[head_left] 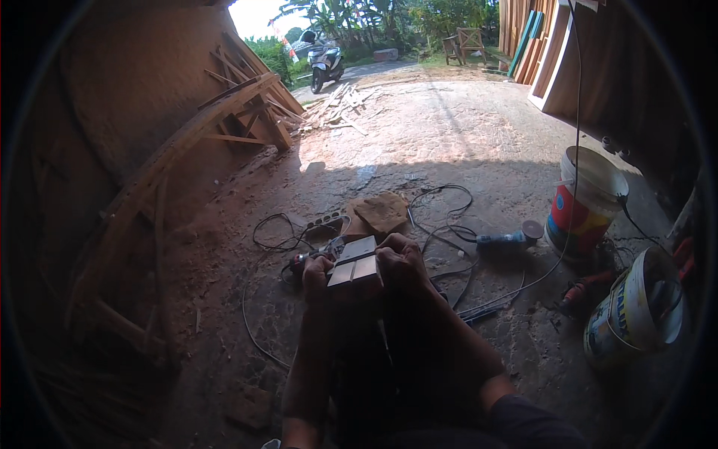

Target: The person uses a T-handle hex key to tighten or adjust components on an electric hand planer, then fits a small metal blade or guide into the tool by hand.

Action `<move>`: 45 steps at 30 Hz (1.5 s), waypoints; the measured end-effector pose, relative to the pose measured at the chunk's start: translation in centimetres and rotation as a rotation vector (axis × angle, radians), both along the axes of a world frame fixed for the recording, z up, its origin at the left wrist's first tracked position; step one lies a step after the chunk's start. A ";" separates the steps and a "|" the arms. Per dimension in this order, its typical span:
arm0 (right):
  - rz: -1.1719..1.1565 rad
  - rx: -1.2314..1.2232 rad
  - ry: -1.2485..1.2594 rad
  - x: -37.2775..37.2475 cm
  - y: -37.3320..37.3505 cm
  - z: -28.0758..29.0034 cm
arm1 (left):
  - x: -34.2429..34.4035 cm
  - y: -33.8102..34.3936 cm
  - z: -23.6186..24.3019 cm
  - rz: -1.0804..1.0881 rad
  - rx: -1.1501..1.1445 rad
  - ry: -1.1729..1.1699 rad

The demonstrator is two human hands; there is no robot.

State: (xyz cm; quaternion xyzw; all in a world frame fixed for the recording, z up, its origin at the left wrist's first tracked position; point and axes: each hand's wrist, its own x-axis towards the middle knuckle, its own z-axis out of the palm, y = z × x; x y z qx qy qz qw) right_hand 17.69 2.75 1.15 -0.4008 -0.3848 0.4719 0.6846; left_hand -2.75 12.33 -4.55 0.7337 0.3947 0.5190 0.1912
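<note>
While both hands grip one small wooden piece over the floor, the stock reads, left to right:

- Curved timber frame (187, 142): far left of the hands, leaning along the wall; untouched.
- Black cable loops (273, 232): on the floor just left of and beyond the hands, near a dark tool body partly hidden behind the left hand.
- Left hand (317, 275): closed on the left edge of the wooden block (354, 263), fingers wrapped under it.
- Wooden block: pale, flat, with a dark groove or joint line running across its top face; held between the two hands, above the floor, in front of the person.
- Right hand (402, 263): closed on the block's right edge, thumb on top.
- Brown cloth (378, 213): on the floor just beyond the hands.
- Blue-handled power tool (507, 239): right of the hands, lying on the floor, not in use.
- Buckets (591, 202): far right, one upright, one tilted.

Progress, judged: block appears cut or joined already and is under inspection or fitting; whether the parts are fixed together cannot be told. Tools lie set down.
</note>
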 end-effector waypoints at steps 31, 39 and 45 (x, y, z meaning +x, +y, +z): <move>-0.033 0.059 -0.154 0.5 1.1 -1.2 | 1.4 -2.1 2.4 0.105 -0.181 0.004; -0.137 0.064 -0.161 -0.5 0.2 -0.9 | 1.9 -2.3 1.7 0.064 -0.285 -0.313; -0.214 0.082 -0.233 -0.1 1.2 -2.3 | 1.5 -1.7 1.3 0.055 -0.236 -0.279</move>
